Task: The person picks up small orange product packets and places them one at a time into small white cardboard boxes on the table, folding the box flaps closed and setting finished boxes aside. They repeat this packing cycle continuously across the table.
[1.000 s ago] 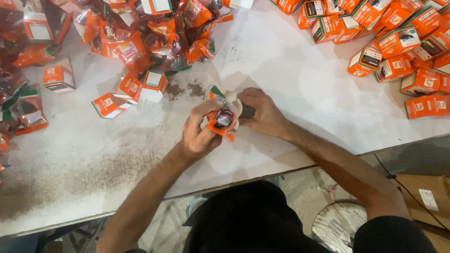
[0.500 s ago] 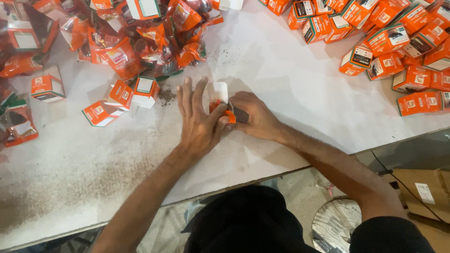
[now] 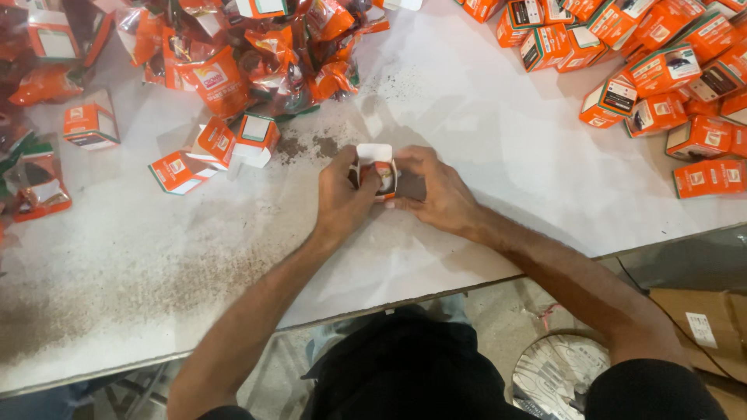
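A small orange carton (image 3: 377,173) with its white top flap raised stands on the white table (image 3: 498,163), and an orange sachet shows inside its open mouth. My left hand (image 3: 342,196) grips the carton's left side, thumb pressing at the opening. My right hand (image 3: 436,190) holds the carton's right side, fingers curled around it. Dark powder lies spilled on the table just beyond the carton.
A heap of orange foil sachets (image 3: 233,54) and open small cartons (image 3: 214,144) lies at the back left. Several closed orange cartons (image 3: 661,70) are piled at the back right. A brown cardboard box (image 3: 696,327) sits below the table edge at right.
My left hand, which lay flat and spread on the table beside the carton, has closed onto the carton's left side. The carton now stands upright with its flap up.
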### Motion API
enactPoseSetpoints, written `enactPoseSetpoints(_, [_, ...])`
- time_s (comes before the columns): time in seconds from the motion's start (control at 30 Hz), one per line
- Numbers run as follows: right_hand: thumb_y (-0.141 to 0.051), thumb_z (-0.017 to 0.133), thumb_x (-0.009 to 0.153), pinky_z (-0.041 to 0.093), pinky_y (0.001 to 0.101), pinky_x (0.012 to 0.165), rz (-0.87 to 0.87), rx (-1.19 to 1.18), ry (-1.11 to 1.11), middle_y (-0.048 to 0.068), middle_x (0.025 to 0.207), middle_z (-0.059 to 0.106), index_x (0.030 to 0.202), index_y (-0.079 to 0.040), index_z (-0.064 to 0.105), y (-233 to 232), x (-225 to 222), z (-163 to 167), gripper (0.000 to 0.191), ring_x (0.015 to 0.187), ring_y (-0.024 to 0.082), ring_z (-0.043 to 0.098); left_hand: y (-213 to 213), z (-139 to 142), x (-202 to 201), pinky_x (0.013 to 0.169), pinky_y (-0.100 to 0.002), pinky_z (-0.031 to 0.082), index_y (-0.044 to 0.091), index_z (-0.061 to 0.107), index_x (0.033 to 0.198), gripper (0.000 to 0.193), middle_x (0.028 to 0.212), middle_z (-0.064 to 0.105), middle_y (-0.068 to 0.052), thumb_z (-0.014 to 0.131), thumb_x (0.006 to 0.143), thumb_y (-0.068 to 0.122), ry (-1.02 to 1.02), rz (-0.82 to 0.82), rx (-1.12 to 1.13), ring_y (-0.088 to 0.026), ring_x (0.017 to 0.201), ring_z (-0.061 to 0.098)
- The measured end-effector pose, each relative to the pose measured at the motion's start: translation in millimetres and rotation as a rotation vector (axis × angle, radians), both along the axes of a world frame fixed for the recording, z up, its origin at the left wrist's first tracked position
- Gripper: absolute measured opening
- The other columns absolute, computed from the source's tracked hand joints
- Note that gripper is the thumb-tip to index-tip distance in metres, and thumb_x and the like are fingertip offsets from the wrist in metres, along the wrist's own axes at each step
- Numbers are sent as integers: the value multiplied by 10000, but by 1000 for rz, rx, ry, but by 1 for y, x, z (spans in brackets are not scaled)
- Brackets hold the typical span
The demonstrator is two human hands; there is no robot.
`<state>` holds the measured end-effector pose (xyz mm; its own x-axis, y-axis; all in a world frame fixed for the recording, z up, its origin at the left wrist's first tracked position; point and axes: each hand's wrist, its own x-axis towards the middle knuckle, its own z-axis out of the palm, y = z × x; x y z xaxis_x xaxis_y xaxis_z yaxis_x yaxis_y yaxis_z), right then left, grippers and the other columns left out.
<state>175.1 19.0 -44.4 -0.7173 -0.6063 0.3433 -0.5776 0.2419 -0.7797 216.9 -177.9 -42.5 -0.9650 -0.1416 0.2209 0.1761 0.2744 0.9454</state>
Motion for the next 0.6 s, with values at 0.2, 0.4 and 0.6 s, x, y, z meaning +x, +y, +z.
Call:
enactPoseSetpoints(0.2, [-89, 825, 853, 528, 453, 936, 39, 187, 379, 170, 1345, 655, 1441, -62, 539, -1, 3, 3, 655, 1072, 348, 657, -5, -1, 0, 507, -293, 469, -6, 577, 1010, 106, 761, 659, -64, 610, 945, 72, -80, -66, 34, -111, 611, 612])
enactPoseSetpoints(0.4, [-42, 813, 805, 533, 468, 973, 21, 164, 489, 167, 1405, 588, 1424, -45, 579, -4, 5, 7, 662, 1175, 378, 632, -34, 9, -1, 576, -253, 521, 25, 684, 1059, 178, 781, 687, -47, 574, 975, 136, -417, -265, 576, -129, 640, 664])
enactPoseSetpoints(0.6, [0, 798, 833, 582, 391, 934, 27, 90, 254, 152, 1379, 548, 1327, -50, 622, -3, 8, 7, 526, 1172, 354, 658, -15, 3, 1, 674, -336, 546, -13, 664, 1167, 212, 1050, 626, -154, 691, 961, 27, -39, -160, 36, -187, 865, 629])
